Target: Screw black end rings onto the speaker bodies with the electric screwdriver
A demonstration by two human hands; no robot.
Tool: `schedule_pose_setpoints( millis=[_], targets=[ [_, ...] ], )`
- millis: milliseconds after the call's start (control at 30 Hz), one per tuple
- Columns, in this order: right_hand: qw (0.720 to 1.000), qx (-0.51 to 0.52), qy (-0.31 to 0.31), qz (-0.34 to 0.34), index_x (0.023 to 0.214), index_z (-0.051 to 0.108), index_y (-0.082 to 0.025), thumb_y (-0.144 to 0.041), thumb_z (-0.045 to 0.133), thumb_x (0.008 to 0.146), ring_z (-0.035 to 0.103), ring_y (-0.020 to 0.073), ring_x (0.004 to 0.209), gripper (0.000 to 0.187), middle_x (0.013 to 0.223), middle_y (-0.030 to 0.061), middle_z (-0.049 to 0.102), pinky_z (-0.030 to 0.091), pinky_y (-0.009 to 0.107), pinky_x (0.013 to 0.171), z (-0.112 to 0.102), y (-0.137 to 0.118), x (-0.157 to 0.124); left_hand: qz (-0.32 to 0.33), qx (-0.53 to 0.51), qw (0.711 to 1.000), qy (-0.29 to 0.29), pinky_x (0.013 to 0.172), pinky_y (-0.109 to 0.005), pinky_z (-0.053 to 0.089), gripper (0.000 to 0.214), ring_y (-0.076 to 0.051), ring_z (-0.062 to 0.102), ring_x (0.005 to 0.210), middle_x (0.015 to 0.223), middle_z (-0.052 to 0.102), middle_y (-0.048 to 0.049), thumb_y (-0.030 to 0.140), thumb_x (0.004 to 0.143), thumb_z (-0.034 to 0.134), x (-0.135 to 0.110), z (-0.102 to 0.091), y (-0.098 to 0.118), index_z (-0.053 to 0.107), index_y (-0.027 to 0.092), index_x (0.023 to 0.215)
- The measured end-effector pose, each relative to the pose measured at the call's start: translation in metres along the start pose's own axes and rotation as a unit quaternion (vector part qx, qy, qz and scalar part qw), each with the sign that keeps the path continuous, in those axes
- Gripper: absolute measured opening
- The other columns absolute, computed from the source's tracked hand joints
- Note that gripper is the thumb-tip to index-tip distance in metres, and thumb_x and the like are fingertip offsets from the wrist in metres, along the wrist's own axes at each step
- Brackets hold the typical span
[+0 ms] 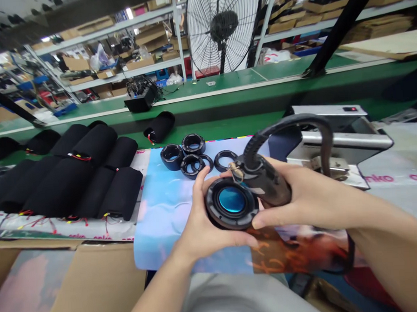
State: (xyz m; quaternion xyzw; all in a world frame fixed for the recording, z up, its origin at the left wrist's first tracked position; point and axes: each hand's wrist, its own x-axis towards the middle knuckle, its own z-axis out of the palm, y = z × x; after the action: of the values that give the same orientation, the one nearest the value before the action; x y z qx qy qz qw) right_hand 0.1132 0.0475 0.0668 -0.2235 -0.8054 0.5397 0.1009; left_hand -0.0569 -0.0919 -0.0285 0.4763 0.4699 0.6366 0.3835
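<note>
My left hand [198, 221] is closed around a round black speaker [232, 202], whose shiny blue dome faces up. In my right hand [301, 193] is a dark cylindrical tool [271, 180] with a thick black hose [294, 121] looping from its top. Brownish residue coats the tool's tip, which is over the speaker's far rim. My right thumb touches the speaker's near right edge. Beyond my left fingers, several black rings [193, 166] lie on a glossy blue printed sheet [162, 214]. Another black ring [224, 160] lies just behind the speaker.
Black fabric-covered cylinders [87, 181] with coloured wires are piled at left. One more cylinder [161, 126] lies farther back. A metal machine [336, 135] with a red-lit switch stands at right. An open cardboard box [92, 278] is at front left. A large fan [224, 27] stands behind.
</note>
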Motion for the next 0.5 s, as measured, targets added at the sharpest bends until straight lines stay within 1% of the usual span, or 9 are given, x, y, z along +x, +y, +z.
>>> schedule_pose_setpoints(
  millis=[67, 100, 133, 200, 267, 300, 367, 433, 500],
  targets=[
    [0.999, 0.011, 0.038, -0.009, 0.136, 0.066, -0.021, -0.045, 0.094, 0.07, 0.075, 0.0259, 0.1, 0.076, 0.114, 0.0034, 0.078, 0.066, 0.034, 0.089, 0.002, 0.005, -0.001, -0.003, -0.001, 1.0, -0.005, 0.127, -0.055, 0.042, 0.136, -0.036, 0.06, 0.146, 0.152, 0.06, -0.013, 0.048, 0.056, 0.108, 0.0, 0.001, 0.002, 0.021, 0.036, 0.16],
    [0.998, 0.014, 0.057, -0.005, 0.137, 0.065, -0.022, -0.046, 0.095, 0.069, 0.075, 0.0269, 0.101, 0.079, 0.121, 0.0047, 0.077, 0.067, 0.033, 0.084, 0.002, 0.007, -0.002, -0.005, 0.001, 1.0, -0.004, 0.128, -0.055, 0.041, 0.136, -0.037, 0.059, 0.146, 0.152, 0.06, -0.0129, 0.047, 0.056, 0.108, 0.0, 0.001, 0.002, 0.021, 0.036, 0.16],
    [0.997, 0.016, 0.07, 0.003, 0.138, 0.064, -0.023, -0.048, 0.096, 0.067, 0.076, 0.0272, 0.098, 0.081, 0.123, 0.0054, 0.077, 0.068, 0.033, 0.079, 0.003, 0.01, -0.004, -0.007, 0.002, 1.0, -0.002, 0.128, -0.056, 0.04, 0.137, -0.037, 0.059, 0.147, 0.152, 0.06, -0.0129, 0.047, 0.055, 0.108, 0.0, 0.001, 0.002, 0.021, 0.036, 0.161],
    [0.997, 0.01, 0.079, 0.015, 0.137, 0.063, -0.025, -0.049, 0.097, 0.066, 0.077, 0.0271, 0.093, 0.083, 0.119, 0.0048, 0.078, 0.068, 0.032, 0.072, 0.003, 0.014, -0.008, -0.014, 0.004, 1.0, 0.001, 0.129, -0.057, 0.039, 0.138, -0.039, 0.058, 0.147, 0.152, 0.059, -0.0131, 0.048, 0.056, 0.108, 0.0, 0.001, 0.001, 0.02, 0.036, 0.162],
    [0.996, -0.017, 0.084, 0.016, 0.132, 0.066, -0.028, -0.049, 0.097, 0.065, 0.076, 0.0264, 0.091, 0.076, 0.107, 0.0012, 0.078, 0.068, 0.029, 0.069, 0.004, 0.016, -0.012, -0.02, -0.002, 1.0, -0.001, 0.128, -0.058, 0.04, 0.138, -0.039, 0.059, 0.146, 0.151, 0.059, -0.0128, 0.049, 0.057, 0.107, 0.001, 0.001, 0.0, 0.02, 0.037, 0.163],
    [0.996, -0.032, 0.085, 0.02, 0.128, 0.068, -0.03, -0.049, 0.096, 0.066, 0.076, 0.0251, 0.087, 0.071, 0.098, -0.0011, 0.077, 0.067, 0.028, 0.064, 0.004, 0.017, -0.014, -0.02, -0.006, 1.0, -0.004, 0.128, -0.058, 0.041, 0.138, -0.038, 0.059, 0.146, 0.15, 0.059, -0.0127, 0.051, 0.057, 0.107, 0.001, 0.001, 0.0, 0.02, 0.037, 0.163],
    [0.995, -0.047, 0.081, 0.04, 0.125, 0.068, -0.033, -0.049, 0.094, 0.067, 0.071, 0.0213, 0.069, 0.066, 0.084, -0.0048, 0.072, 0.062, 0.026, 0.052, 0.005, 0.018, -0.016, -0.017, -0.016, 1.0, -0.011, 0.128, -0.058, 0.041, 0.138, -0.039, 0.058, 0.147, 0.151, 0.059, -0.013, 0.052, 0.056, 0.107, 0.002, 0.001, 0.0, 0.02, 0.037, 0.163],
    [0.995, -0.045, 0.073, 0.055, 0.127, 0.067, -0.035, -0.049, 0.093, 0.068, 0.067, 0.0192, 0.059, 0.066, 0.084, -0.0055, 0.072, 0.057, 0.026, 0.042, 0.006, 0.019, -0.018, -0.016, -0.023, 0.999, -0.019, 0.128, -0.057, 0.041, 0.137, -0.039, 0.058, 0.148, 0.153, 0.058, -0.0133, 0.052, 0.056, 0.107, 0.003, 0.0, 0.0, 0.021, 0.037, 0.162],
    [0.993, -0.057, 0.094, 0.03, 0.129, 0.068, -0.035, -0.05, 0.094, 0.068, 0.071, 0.0208, 0.065, 0.068, 0.096, -0.0029, 0.076, 0.059, 0.026, 0.044, 0.005, 0.02, -0.02, -0.016, -0.03, 0.999, -0.031, 0.128, -0.057, 0.041, 0.134, -0.038, 0.057, 0.149, 0.155, 0.056, -0.0133, 0.048, 0.058, 0.107, 0.004, -0.001, 0.001, 0.023, 0.037, 0.162]
  ],
)
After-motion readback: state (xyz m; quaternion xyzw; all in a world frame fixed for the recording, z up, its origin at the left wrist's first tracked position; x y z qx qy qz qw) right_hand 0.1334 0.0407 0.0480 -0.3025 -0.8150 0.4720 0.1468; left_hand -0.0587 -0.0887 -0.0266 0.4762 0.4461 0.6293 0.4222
